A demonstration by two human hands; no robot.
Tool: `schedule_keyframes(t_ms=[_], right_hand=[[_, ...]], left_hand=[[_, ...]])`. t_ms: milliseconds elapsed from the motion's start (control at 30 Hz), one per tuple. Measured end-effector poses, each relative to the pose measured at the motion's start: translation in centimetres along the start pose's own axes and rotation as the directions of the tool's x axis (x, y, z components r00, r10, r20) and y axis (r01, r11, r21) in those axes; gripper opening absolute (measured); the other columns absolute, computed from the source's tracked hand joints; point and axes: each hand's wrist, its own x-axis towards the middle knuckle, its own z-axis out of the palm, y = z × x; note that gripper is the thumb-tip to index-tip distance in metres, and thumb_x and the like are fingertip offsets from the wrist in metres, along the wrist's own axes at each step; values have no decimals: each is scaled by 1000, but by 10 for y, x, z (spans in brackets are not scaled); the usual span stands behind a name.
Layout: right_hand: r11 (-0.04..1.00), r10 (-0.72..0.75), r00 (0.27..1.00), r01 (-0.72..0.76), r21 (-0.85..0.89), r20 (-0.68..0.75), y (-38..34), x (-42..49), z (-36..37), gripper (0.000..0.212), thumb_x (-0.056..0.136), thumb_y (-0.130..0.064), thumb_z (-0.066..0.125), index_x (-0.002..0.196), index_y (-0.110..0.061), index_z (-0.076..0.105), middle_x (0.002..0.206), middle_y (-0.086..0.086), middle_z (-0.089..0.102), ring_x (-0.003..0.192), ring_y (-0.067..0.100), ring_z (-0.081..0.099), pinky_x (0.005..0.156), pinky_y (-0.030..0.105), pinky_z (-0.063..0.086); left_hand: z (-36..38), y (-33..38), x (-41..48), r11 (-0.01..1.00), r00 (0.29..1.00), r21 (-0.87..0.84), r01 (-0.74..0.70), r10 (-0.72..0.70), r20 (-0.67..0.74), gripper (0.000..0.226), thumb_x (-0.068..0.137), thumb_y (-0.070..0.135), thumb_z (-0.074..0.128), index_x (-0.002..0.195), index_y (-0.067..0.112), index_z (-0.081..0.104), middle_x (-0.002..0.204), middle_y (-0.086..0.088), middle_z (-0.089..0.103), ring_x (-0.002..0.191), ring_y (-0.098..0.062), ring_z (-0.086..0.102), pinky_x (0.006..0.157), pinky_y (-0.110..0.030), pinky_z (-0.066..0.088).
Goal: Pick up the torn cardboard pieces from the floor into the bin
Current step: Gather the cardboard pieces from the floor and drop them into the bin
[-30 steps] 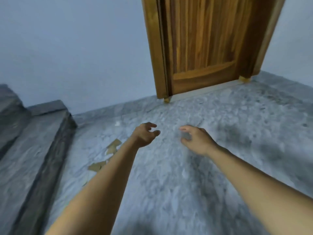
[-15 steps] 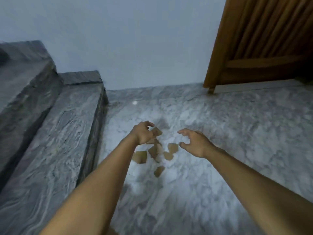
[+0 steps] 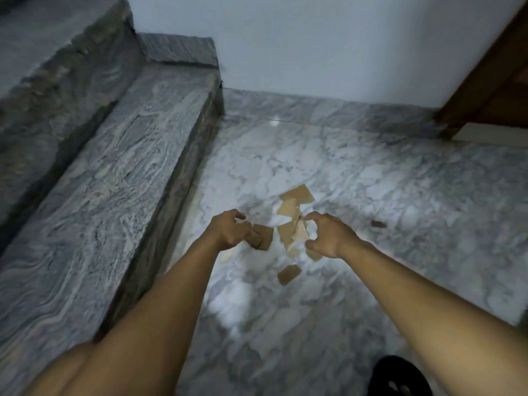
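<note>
Torn brown cardboard pieces (image 3: 291, 235) lie scattered on the white-and-grey veined marble floor (image 3: 400, 195), just right of a grey marble step (image 3: 114, 195). The scatter's long axis runs away from the person toward the pale painted wall (image 3: 314, 38). The farthest and largest flat brown piece (image 3: 297, 194) is oblong and lies crosswise, its long side running left to right with the right end slightly nearer. The nearest small brown piece (image 3: 288, 274) sits apart from the rest, its long axis tilted up toward the far right. A squarish darker brown piece (image 3: 263, 241) lies at the fingertips of the left hand (image 3: 231, 232), whose fingers are curled over its edge. Whether they pinch it or only hang above it cannot be told. The right hand (image 3: 328, 238) is cupped in a loose C, thumb and fingers apart and holding nothing, with pale overlapping scraps just to its left. A brown wooden door (image 3: 500, 81) stands at the far right, and a black shoe (image 3: 400, 378) shows at the bottom edge.
</note>
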Motion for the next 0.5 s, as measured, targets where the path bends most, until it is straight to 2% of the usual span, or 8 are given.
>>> schedule_keyframes(t_ms=[133,167,233,300,367,433,500], right_hand=[[993,106,994,-105,-56,8,32,47,24,67,91,-39,65,149,-27,33,144,10,40,128,36,46,100,43,48],[989,129,992,-128,-68,6,39,56,32,65,93,-40,62,150,-27,31,146,10,36,129,37,43,100,43,47],[987,141,990,-143,-78,-27,56,70,51,54,97,-36,56,146,-25,36,145,11,34,128,38,39,94,43,45],[988,112,987,-123,-93,-116,71,79,70,39,98,-22,55,135,-19,44,137,12,36,122,39,38,81,39,43],[991,107,978,-120,-66,-177,78,86,77,35,96,-13,59,128,-16,46,133,14,38,116,40,41,76,37,40],[982,188,972,-181,61,-144,81,95,69,46,91,-20,68,129,-14,44,133,17,39,116,40,45,85,39,45],[948,299,953,-290,132,-54,84,99,58,72,81,-32,80,137,-14,39,136,20,39,122,39,46,94,40,46]], left_hand=[[54,-48,21,981,984,94,171,-164,-76,57,82,30,71,135,15,54,130,-14,55,115,-33,57,89,-35,50],[69,-60,25,972,978,127,197,-185,-101,57,82,31,68,136,16,54,130,-14,55,113,-35,58,92,-37,51],[96,-79,33,962,960,168,214,-175,-219,49,85,19,63,134,18,57,134,-14,52,110,-39,57,95,-40,49],[115,-83,37,963,917,177,201,-122,-381,43,85,3,59,125,15,65,127,-15,57,103,-39,60,89,-41,51],[122,-83,40,965,874,144,221,-130,-467,35,85,-1,58,115,13,71,115,-15,62,96,-37,63,80,-40,53],[122,-80,42,962,850,56,266,-207,-484,30,86,2,59,112,13,70,108,-11,66,95,-32,65,78,-38,54],[121,-70,43,945,843,-110,308,-325,-428,28,84,8,67,111,13,68,102,-8,68,95,-26,66,80,-31,54]])
